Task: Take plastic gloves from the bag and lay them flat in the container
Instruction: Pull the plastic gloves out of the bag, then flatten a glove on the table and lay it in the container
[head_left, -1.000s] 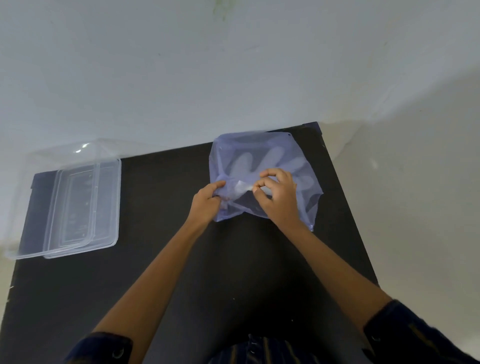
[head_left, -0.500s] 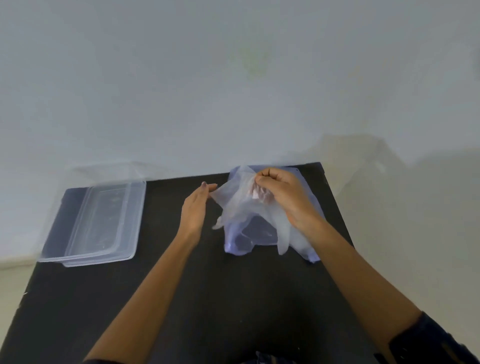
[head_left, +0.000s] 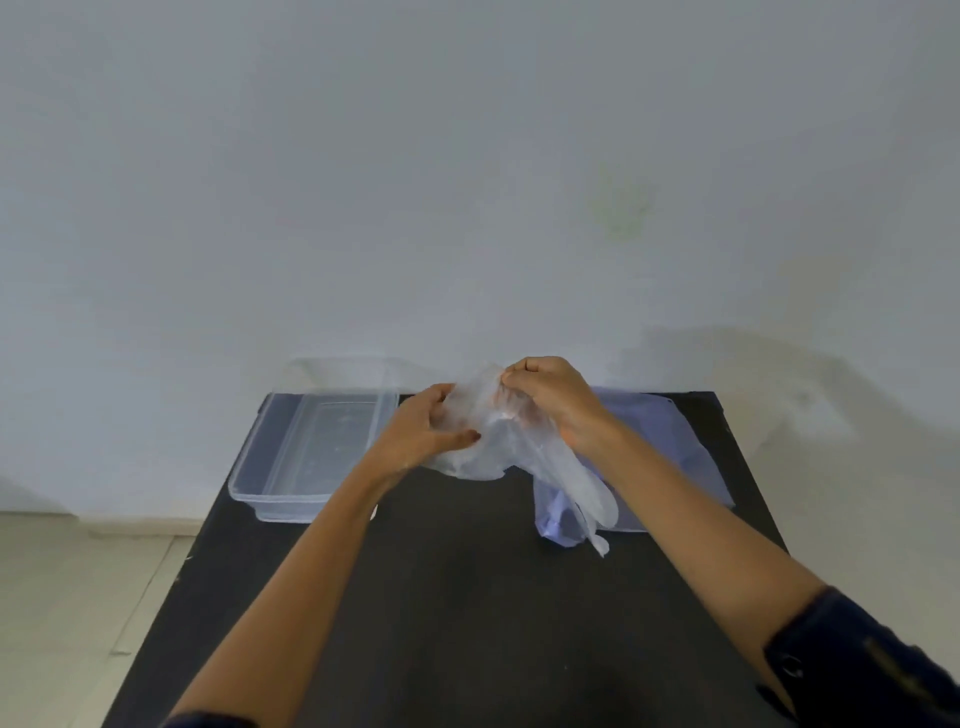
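Note:
A clear plastic glove (head_left: 524, 447) hangs crumpled above the table's far middle, its fingers drooping down to the right. My right hand (head_left: 550, 400) pinches its top edge, and my left hand (head_left: 421, 434) grips its left side. The pale blue plastic bag (head_left: 670, 441) lies flat on the table behind and right of my right arm, partly hidden by it. The clear rectangular container (head_left: 311, 452) sits at the table's far left corner, just left of my left hand.
The black table (head_left: 457, 597) runs from me to a white wall. Its left edge drops to a pale tiled floor (head_left: 78, 597). The container overhangs the table's left edge slightly.
Both hands lifted the glove out of the bag and carried it left, towards the container. My left hand, open before, now grips the glove. The camera tilted up.

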